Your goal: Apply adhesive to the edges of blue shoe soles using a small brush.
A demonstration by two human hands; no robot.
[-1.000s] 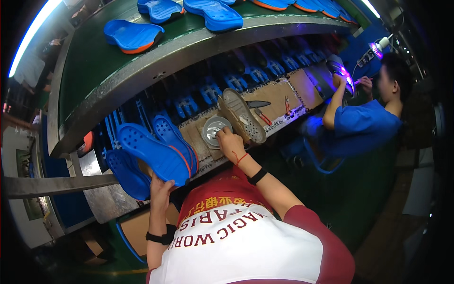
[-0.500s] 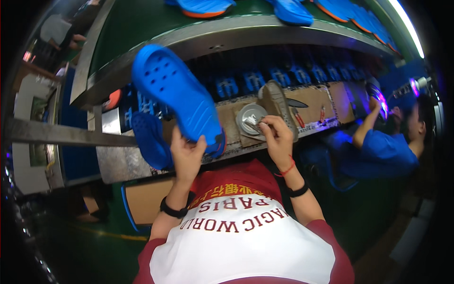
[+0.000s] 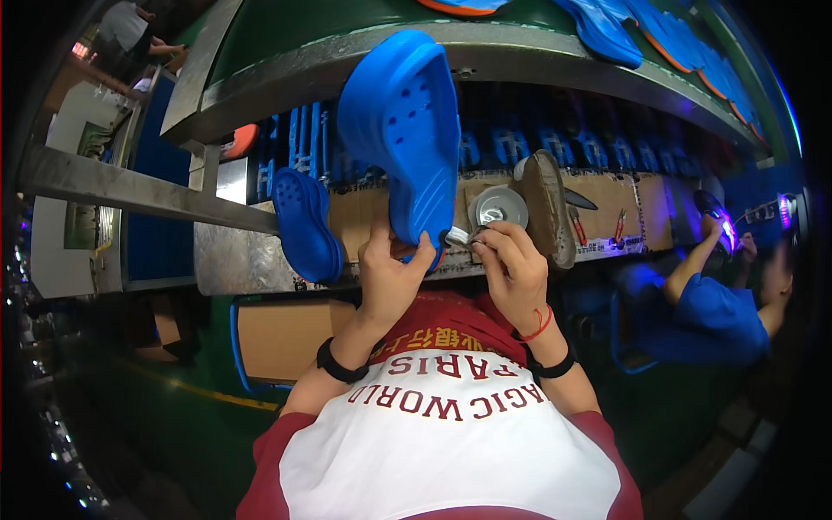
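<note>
Between its thumb and fingers, my left hand (image 3: 392, 276) grips the near end of a blue foam clog (image 3: 412, 130), which stands tilted with its holed end away from me. My right hand (image 3: 511, 267) pinches a short tool (image 3: 459, 236) with a pale shaft and a dark tip. That tip meets the clog's near end, beside my left thumb. Just beyond my right hand sits a round white dish (image 3: 501, 206). Another blue clog (image 3: 305, 227) lies to the left of my left hand, at the bench's near edge.
A worn beige shoe-shaped piece (image 3: 546, 210), a dark blade (image 3: 579, 199) and red-handled pliers (image 3: 578, 225) lie right of the dish. A metal-edged shelf (image 3: 485, 50) with blue soles crosses above the bench. A metal bar (image 3: 147, 189) runs at left. A co-worker (image 3: 711, 299) sits at right.
My right hand has brought the tool from over the dish leftward to the clog. The clog has swung right and more upright in my left hand. The view has shifted slightly.
</note>
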